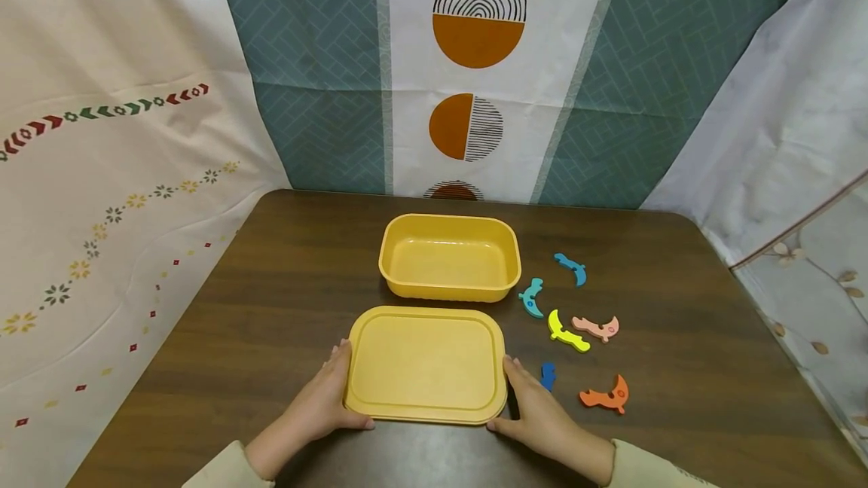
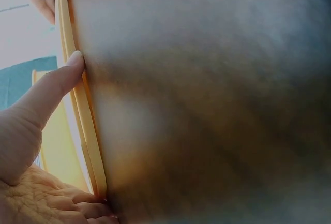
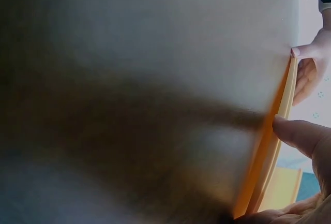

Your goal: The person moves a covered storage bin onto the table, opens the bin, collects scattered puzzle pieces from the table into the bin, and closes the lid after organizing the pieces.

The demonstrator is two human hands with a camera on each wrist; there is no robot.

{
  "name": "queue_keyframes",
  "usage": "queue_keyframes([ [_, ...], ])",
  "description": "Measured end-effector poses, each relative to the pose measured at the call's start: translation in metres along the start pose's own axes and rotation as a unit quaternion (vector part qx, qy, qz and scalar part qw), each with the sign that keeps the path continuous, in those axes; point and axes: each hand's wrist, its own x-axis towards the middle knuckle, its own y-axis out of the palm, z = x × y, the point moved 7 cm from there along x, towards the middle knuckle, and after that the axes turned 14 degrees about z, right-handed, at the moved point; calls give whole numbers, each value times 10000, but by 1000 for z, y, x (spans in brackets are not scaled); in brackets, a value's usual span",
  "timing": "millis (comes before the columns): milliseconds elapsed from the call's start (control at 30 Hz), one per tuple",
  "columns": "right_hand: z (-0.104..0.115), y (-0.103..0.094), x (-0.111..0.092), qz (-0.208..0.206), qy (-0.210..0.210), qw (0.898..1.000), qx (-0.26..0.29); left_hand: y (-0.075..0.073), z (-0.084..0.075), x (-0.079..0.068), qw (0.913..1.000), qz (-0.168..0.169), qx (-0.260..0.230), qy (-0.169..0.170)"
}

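A yellow rectangular lid (image 1: 427,364) lies near the front of the table, between both hands. My left hand (image 1: 327,398) holds its left side, with fingers along the edge and the thumb at the front left corner. Around the right side, my right hand (image 1: 536,407) grips it likewise, thumb at the front right corner. In the left wrist view, the left thumb presses the rim of the lid (image 2: 89,136). The right wrist view shows the right thumb against the lid's edge (image 3: 276,154). Just behind the lid stands a yellow open container (image 1: 447,258) with nothing inside.
Right of the container lie several curved small pieces: light blue (image 1: 571,268), teal (image 1: 532,297), yellow (image 1: 568,332), pink (image 1: 597,328) and orange (image 1: 606,396). A dark blue piece (image 1: 548,376) is beside the right hand. Patterned cloths (image 1: 468,81) hang behind the wooden table (image 1: 271,285).
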Motion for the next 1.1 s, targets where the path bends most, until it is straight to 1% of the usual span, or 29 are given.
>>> queue_keyframes([
  [333, -1, 1, 0, 17, -101, 9999, -9, 2, 0, 0, 10000, 32, -37, 81],
  [600, -1, 1, 1, -40, -279, 9996, -25, 4, 1, 1, 9997, 189, -93, 127],
  [833, -2, 0, 1, -10, -345, 9994, 11, 0, -3, 1, 9996, 247, -125, 16],
  [933, -3, 0, 0, 2, -362, 9993, -13, -3, -6, 1, 9998, 195, -57, -14],
  [1100, 0, -3, 0, -22, -504, 9987, -92, -13, -11, 3, 9998, -101, 139, -46],
])
